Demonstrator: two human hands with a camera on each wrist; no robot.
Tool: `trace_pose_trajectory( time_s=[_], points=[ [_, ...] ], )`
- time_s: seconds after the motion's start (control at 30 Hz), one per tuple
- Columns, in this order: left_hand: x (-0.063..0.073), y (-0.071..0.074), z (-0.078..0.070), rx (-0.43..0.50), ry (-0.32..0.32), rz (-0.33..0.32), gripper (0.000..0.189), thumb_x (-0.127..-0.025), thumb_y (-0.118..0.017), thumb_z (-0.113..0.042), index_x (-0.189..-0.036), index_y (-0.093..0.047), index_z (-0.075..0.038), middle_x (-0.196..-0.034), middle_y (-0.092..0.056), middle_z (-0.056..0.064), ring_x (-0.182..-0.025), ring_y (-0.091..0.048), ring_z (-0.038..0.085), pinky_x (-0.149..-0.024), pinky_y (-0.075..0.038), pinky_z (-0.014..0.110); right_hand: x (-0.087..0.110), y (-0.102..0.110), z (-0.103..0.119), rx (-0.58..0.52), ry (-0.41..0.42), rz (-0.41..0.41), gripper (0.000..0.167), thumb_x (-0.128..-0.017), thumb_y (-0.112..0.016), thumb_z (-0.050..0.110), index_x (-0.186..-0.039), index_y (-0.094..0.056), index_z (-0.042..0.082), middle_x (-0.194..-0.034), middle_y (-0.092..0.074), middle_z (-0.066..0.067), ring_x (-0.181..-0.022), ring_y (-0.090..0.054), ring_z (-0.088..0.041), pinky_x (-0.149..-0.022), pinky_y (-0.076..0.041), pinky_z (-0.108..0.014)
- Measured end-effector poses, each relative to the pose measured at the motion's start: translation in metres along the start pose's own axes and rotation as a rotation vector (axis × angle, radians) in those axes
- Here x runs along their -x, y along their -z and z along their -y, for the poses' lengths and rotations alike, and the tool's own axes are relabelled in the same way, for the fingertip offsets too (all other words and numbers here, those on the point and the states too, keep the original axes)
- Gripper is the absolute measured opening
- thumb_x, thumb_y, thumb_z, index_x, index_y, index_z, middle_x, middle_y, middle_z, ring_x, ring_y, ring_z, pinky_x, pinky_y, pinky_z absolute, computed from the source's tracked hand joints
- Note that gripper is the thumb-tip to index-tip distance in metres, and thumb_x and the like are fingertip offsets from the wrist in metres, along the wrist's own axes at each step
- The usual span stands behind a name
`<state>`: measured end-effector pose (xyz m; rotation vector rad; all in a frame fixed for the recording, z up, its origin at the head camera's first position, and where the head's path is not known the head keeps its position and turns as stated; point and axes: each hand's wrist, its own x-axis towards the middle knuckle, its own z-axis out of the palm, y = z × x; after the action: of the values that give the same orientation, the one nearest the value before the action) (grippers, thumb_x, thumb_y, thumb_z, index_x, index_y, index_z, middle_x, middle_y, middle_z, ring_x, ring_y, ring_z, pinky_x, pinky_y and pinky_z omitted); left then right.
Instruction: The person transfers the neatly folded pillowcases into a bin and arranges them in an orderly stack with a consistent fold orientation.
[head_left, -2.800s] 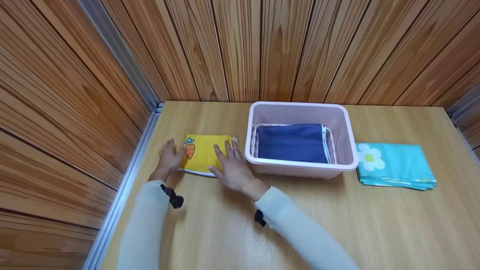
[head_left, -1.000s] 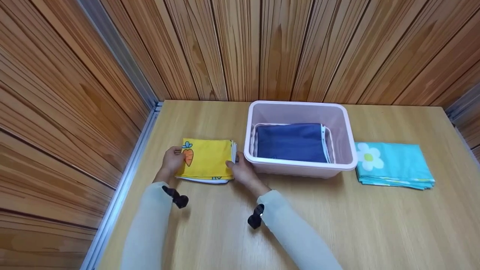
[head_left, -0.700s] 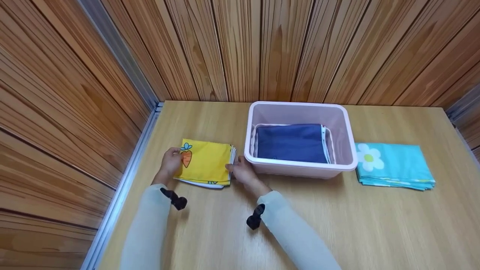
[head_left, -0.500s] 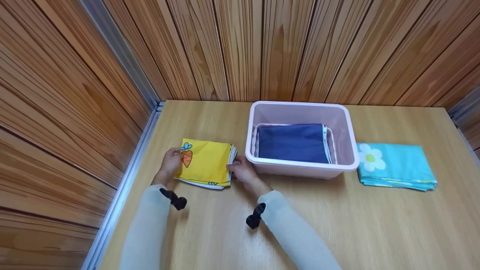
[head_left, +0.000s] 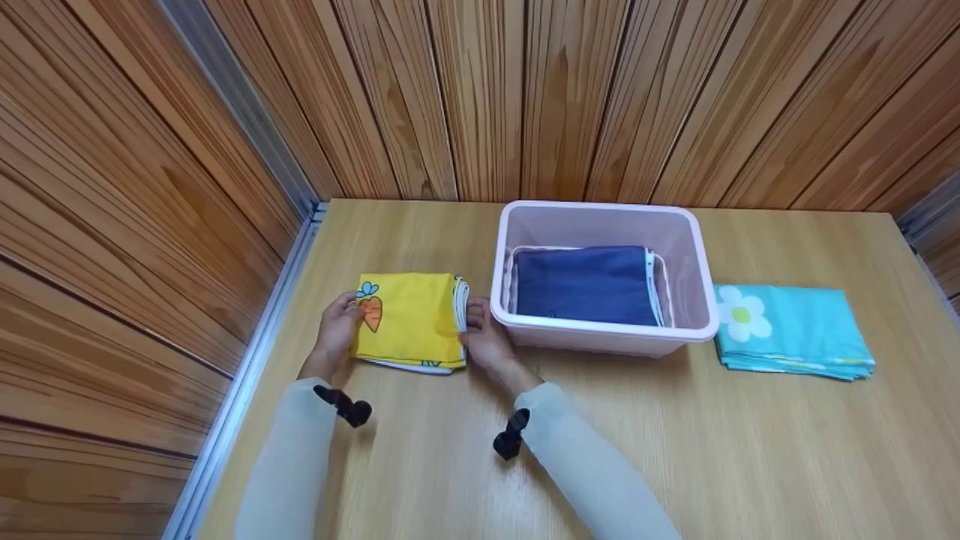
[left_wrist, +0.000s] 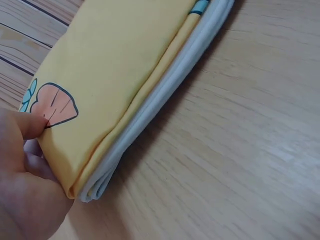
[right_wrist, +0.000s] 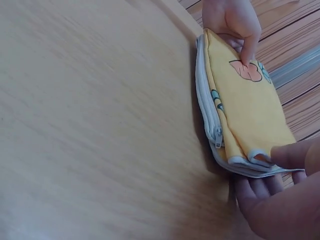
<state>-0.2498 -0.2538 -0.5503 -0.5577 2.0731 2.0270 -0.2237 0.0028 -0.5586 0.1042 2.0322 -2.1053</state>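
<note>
A folded yellow pillowcase (head_left: 409,319) with a carrot print lies between my two hands, in front of the table's left back corner. A white zip with its pull tab (right_wrist: 218,137) runs along its edge in the right wrist view. My left hand (head_left: 337,330) pinches the left edge, thumb on top by the carrot and fingers tucked below. On the opposite side my right hand (head_left: 489,337) holds the layered white-trimmed edge, thumb above and fingers underneath. In the left wrist view the folded layers (left_wrist: 135,115) stand close over the table.
Right of my right hand stands a pale pink bin (head_left: 600,336) with folded navy fabric (head_left: 585,285) inside. Beyond it lies a folded turquoise cloth (head_left: 802,330) with a flower print. Wooden walls (head_left: 480,97) border the table (head_left: 420,465) at the back and left.
Earlier both hands lay spread on and beside the pillowcase. They then took hold of its side edges and drew it nearer; since half a second ago it has shifted slightly back and straightened.
</note>
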Motion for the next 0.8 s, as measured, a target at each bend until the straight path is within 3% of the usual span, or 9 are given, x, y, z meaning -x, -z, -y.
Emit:
trace_pose_trajectory(
  time_s=[0.2,0.33,0.43,0.53,0.6,0.7,0.8],
  points=[
    [0.002,0.004,0.006,-0.027,-0.039,0.001,0.021,-0.107,-0.04,-0.004,-0.123,-0.053,-0.004,-0.105,-0.065,0.003,-0.083,-0.061,0.012,-0.07,-0.05,0.022,0.0,-0.001,-0.003,0.053,0.042,-0.034,0.052,-0.079,-0.051,-0.019,-0.128,-0.047,-0.002,-0.117,-0.06,-0.018,-0.111,-0.058,-0.03,-0.096,-0.049,-0.036],
    [0.003,0.004,0.008,-0.087,-0.062,0.003,0.023,-0.107,-0.04,-0.003,-0.126,-0.052,-0.002,-0.117,-0.063,0.009,-0.089,-0.06,0.014,-0.073,-0.05,0.023,0.002,-0.001,-0.003,0.122,0.033,-0.002,0.058,-0.088,-0.054,-0.014,-0.142,-0.041,0.002,-0.133,-0.055,-0.021,-0.115,-0.058,-0.033,-0.098,-0.051,-0.04],
    [0.003,0.002,0.009,-0.112,-0.049,0.006,0.031,-0.107,-0.041,-0.004,-0.138,-0.049,-0.003,-0.134,-0.057,0.014,-0.105,-0.059,0.019,-0.084,-0.05,0.027,0.004,-0.002,-0.004,0.135,0.025,0.057,0.07,-0.092,-0.056,-0.011,-0.155,-0.031,0.005,-0.15,-0.043,-0.021,-0.127,-0.053,-0.034,-0.106,-0.047,-0.042],
    [0.004,0.001,0.011,-0.129,-0.052,0.018,0.048,-0.106,-0.046,-0.003,-0.153,-0.038,-0.007,-0.153,-0.045,0.015,-0.13,-0.049,0.025,-0.104,-0.044,0.033,0.005,-0.001,-0.005,0.188,0.045,0.093,0.085,-0.091,-0.061,-0.01,-0.163,-0.019,0.011,-0.163,-0.027,-0.018,-0.144,-0.036,-0.031,-0.118,-0.033,-0.041],
    [0.004,-0.001,0.013,-0.13,-0.076,0.035,0.062,-0.103,-0.051,0.0,-0.16,-0.028,-0.009,-0.162,-0.034,0.013,-0.145,-0.036,0.025,-0.117,-0.034,0.036,0.005,-0.001,-0.006,0.24,0.065,0.102,0.092,-0.089,-0.064,-0.009,-0.164,-0.016,0.015,-0.168,-0.014,-0.016,-0.152,-0.021,-0.031,-0.123,-0.022,-0.042],
    [0.003,-0.002,0.017,-0.113,-0.119,0.07,0.078,-0.098,-0.055,0.008,-0.164,-0.016,-0.009,-0.169,-0.018,0.011,-0.155,-0.017,0.023,-0.123,-0.022,0.037,0.007,0.001,-0.008,0.313,0.068,0.139,0.09,-0.09,-0.066,-0.006,-0.164,-0.021,0.019,-0.17,0.003,-0.015,-0.156,0.001,-0.03,-0.125,-0.011,-0.042],
    [0.005,0.0,0.021,-0.127,-0.139,0.107,0.083,-0.096,-0.058,0.009,-0.164,-0.014,-0.012,-0.172,-0.004,0.006,-0.157,-0.004,0.021,-0.125,-0.014,0.036,0.008,0.002,-0.009,0.348,0.031,0.208,0.079,-0.093,-0.064,-0.002,-0.161,-0.032,0.022,-0.17,0.016,-0.011,-0.155,0.013,-0.029,-0.126,-0.007,-0.042]
  ],
)
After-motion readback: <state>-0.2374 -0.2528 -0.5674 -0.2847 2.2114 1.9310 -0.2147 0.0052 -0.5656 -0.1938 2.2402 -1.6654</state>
